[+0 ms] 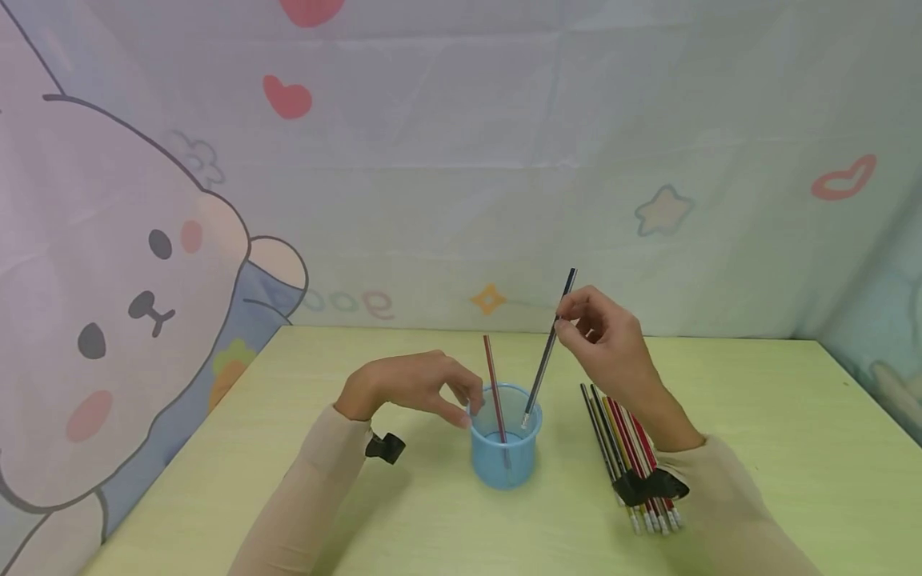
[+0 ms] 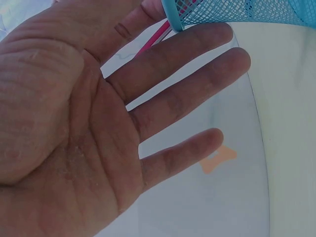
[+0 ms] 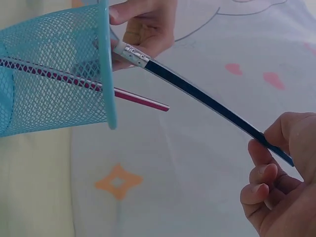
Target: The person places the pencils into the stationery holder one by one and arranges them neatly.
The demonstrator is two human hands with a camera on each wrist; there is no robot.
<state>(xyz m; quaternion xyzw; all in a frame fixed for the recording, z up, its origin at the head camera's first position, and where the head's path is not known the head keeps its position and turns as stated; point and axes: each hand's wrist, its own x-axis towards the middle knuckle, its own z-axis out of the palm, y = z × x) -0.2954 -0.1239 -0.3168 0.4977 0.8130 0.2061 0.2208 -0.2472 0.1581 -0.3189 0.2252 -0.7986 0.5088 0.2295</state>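
A light blue mesh pencil cup [image 1: 504, 468] stands upright on the table, holding one red-and-silver pencil [image 1: 491, 364] that leans inside it. My left hand [image 1: 421, 382] pinches the cup's left rim between thumb and index finger; its other fingers [image 2: 182, 106] stretch out straight in the left wrist view. Between thumb and fingertips, my right hand [image 1: 612, 344] holds a dark blue-and-silver pencil [image 1: 545, 352] near its upper end. That pencil tilts, eraser end down, with the white eraser [image 3: 118, 47] at the cup's mouth in the right wrist view.
Right of the cup lies a bundle of several pencils [image 1: 634, 448], dark, yellow and red, erasers toward me, partly under my right wrist. A pale yellow-green table [image 1: 778, 480] carries everything. Behind it hangs a printed cloth [image 1: 468, 200] with a cartoon animal.
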